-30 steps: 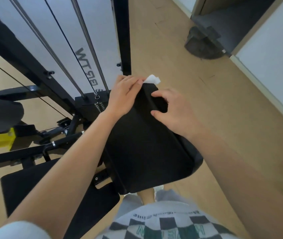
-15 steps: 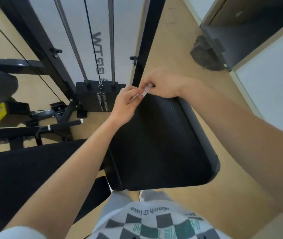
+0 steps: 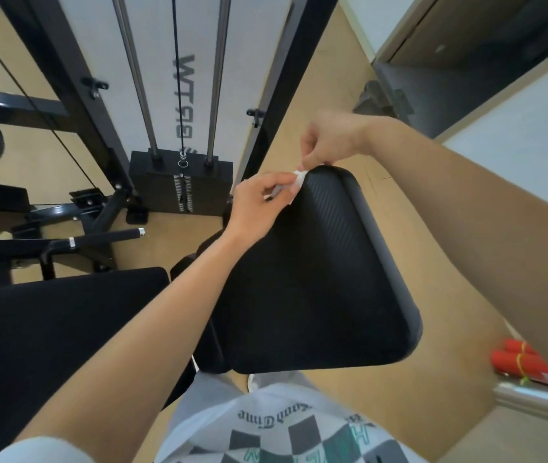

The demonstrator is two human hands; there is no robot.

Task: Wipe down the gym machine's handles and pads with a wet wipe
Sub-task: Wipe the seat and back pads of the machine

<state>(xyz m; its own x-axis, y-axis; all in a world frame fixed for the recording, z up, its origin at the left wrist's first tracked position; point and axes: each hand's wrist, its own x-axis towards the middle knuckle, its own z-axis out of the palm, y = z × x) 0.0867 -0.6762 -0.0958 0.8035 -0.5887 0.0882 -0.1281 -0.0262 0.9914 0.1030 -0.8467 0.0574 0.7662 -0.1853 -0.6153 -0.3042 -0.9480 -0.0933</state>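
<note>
A small white wet wipe (image 3: pixel 298 182) is stretched between my two hands just above the far end of a black ribbed pad (image 3: pixel 319 279). My left hand (image 3: pixel 262 202) pinches its lower part with curled fingers. My right hand (image 3: pixel 327 145) pinches its upper corner, right over the pad's far edge. A second black pad (image 3: pixel 48 335) lies lower left. A black handle bar with a chrome end (image 3: pixel 108 236) sticks out on the left, beyond both hands.
The black weight stack (image 3: pixel 182 185) with its chrome guide rods and cable stands straight ahead inside a black frame. A dark lump (image 3: pixel 382 98) sits on the wooden floor by a doorway at the far right. Red rolls (image 3: pixel 520 360) lie lower right.
The view has shifted, bringing the weight stack nearer the centre. My hands have drawn slightly apart, the right one lifting, so the wipe now shows between them.
</note>
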